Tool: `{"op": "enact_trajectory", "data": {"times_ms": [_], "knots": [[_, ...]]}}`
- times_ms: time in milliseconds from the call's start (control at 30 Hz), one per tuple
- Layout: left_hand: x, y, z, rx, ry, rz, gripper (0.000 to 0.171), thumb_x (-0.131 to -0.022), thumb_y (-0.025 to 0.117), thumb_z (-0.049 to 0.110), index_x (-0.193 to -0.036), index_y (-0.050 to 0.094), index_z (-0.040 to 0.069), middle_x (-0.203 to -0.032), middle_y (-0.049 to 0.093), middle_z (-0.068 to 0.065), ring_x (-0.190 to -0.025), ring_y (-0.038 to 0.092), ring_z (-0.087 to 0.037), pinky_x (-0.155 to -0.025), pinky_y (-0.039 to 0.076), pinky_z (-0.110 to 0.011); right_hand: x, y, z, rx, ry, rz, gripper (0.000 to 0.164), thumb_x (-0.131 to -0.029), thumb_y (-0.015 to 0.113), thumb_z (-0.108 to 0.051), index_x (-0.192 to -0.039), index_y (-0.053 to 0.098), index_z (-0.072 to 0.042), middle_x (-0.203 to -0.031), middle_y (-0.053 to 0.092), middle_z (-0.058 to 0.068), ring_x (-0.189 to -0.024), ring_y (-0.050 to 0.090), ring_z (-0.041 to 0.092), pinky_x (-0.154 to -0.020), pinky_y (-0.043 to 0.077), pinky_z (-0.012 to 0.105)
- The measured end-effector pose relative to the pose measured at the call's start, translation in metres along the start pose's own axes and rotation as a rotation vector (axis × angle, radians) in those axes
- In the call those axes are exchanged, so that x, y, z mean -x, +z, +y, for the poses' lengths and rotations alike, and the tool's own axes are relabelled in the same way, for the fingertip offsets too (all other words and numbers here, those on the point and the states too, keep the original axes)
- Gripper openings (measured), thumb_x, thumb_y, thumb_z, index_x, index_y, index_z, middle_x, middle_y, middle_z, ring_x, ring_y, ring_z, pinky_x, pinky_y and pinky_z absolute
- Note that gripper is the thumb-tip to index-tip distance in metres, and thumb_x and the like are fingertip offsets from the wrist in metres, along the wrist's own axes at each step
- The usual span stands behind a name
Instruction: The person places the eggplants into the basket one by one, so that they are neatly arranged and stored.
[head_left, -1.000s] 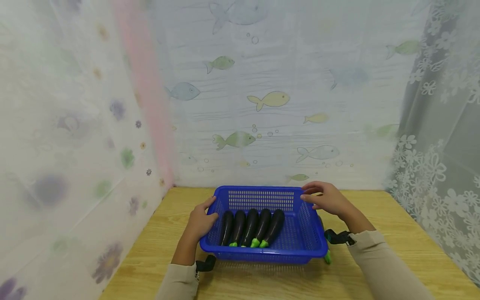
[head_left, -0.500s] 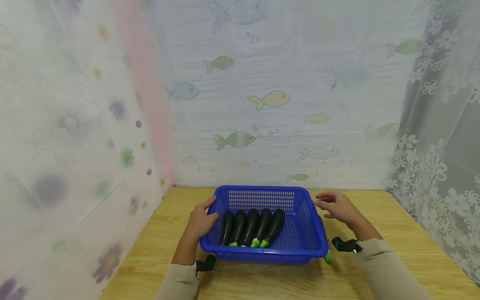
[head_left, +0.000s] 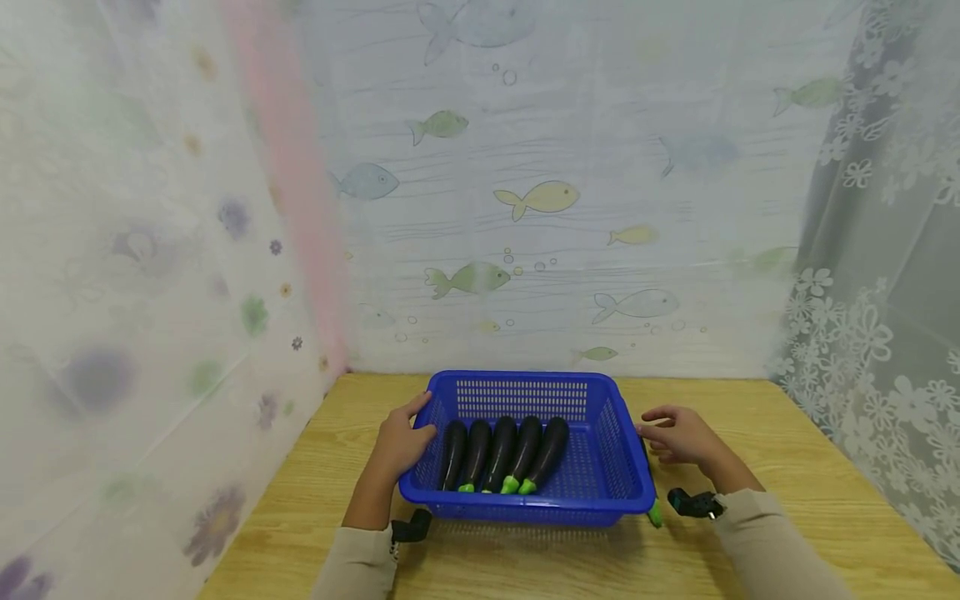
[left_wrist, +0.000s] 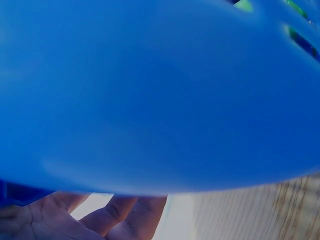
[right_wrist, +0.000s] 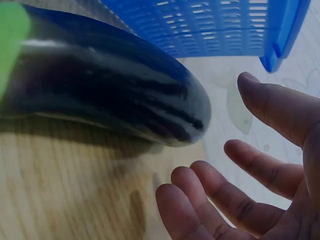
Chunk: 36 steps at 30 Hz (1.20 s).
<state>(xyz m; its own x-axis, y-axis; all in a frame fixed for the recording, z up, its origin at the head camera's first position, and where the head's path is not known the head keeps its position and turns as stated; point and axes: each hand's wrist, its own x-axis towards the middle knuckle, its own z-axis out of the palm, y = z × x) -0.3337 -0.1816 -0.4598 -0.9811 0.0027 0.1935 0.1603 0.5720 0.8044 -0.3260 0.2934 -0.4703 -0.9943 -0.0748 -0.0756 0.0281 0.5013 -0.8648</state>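
Note:
A blue plastic basket (head_left: 525, 503) with slotted sides stands on the table, and several dark eggplants (head_left: 504, 457) with green stems lie side by side in its left part. My left hand (head_left: 402, 442) grips the basket's left rim, thumb over the inside. In the left wrist view the blue basket wall (left_wrist: 160, 100) hides most of that hand. Just outside the basket's right side lies another eggplant (right_wrist: 110, 80), its green stem end toward me. My right hand (head_left: 686, 437) hovers beside it, fingers spread and loosely bent, holding nothing; the fingertips (right_wrist: 172, 200) are apart from the eggplant's rounded end.
The wood-grain table (head_left: 787, 467) extends to both sides of the basket. Behind it hangs a fish-print sheet (head_left: 540, 275), with a floral sheet (head_left: 187, 375) along the left and a flowered sheer curtain (head_left: 870, 333) on the right.
My right hand has left the basket's right rim, moving right and then down toward the eggplant outside. The left hand and basket stay in place.

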Motion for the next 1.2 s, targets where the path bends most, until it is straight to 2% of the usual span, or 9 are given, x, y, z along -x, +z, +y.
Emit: {"op": "enact_trajectory", "data": {"times_ms": [200,400,567,967,1200], "knots": [[-0.001,0.001,-0.002,-0.009,-0.001,0.0,0.067,-0.091,0.063,0.016,-0.157,0.048,0.017,-0.162,0.044,-0.011,-0.145,0.045,-0.043,-0.104,0.049,-0.061,-0.002,0.007,0.002,0.031,0.029,-0.01,0.064,-0.098,0.07,-0.032,-0.142,0.05,0.01,-0.129,0.063,0.034,-0.093,0.074,0.025,-0.074,0.063,0.045],[0.0,0.0,0.0,-0.004,-0.004,0.0,0.067,-0.091,0.063,0.015,-0.156,0.048,0.017,-0.162,0.045,-0.01,-0.144,0.048,-0.043,-0.101,0.052,-0.06,-0.004,0.013,0.004,0.031,0.049,-0.011,0.058,-0.098,0.068,-0.023,-0.141,0.05,0.011,-0.127,0.065,0.033,-0.092,0.075,0.023,-0.075,0.063,0.045],[0.001,-0.001,0.002,0.012,-0.007,-0.001,0.067,-0.091,0.063,0.015,-0.156,0.048,0.017,-0.162,0.045,-0.01,-0.14,0.051,-0.043,-0.096,0.055,-0.057,-0.003,0.014,0.003,0.019,0.049,-0.007,0.058,-0.098,0.068,-0.023,-0.141,0.05,0.011,-0.126,0.065,0.031,-0.089,0.074,0.022,-0.074,0.063,0.044],[0.0,0.0,0.002,0.011,-0.003,-0.003,0.067,-0.091,0.063,0.015,-0.157,0.048,0.016,-0.162,0.044,-0.009,-0.142,0.049,-0.042,-0.099,0.053,-0.058,0.005,0.001,0.005,0.014,0.07,0.021,0.067,-0.095,0.073,-0.03,-0.144,0.048,0.009,-0.128,0.064,0.033,-0.087,0.075,0.024,-0.073,0.063,0.044],[0.002,-0.001,0.004,0.01,-0.008,-0.004,0.068,-0.091,0.063,0.014,-0.157,0.048,0.016,-0.162,0.044,-0.009,-0.139,0.053,-0.042,-0.094,0.056,-0.054,0.01,-0.009,0.0,-0.062,0.078,-0.008,0.072,-0.097,0.072,-0.029,-0.149,0.041,0.008,-0.135,0.058,0.034,-0.098,0.074,0.025,-0.08,0.063,0.045]]}}
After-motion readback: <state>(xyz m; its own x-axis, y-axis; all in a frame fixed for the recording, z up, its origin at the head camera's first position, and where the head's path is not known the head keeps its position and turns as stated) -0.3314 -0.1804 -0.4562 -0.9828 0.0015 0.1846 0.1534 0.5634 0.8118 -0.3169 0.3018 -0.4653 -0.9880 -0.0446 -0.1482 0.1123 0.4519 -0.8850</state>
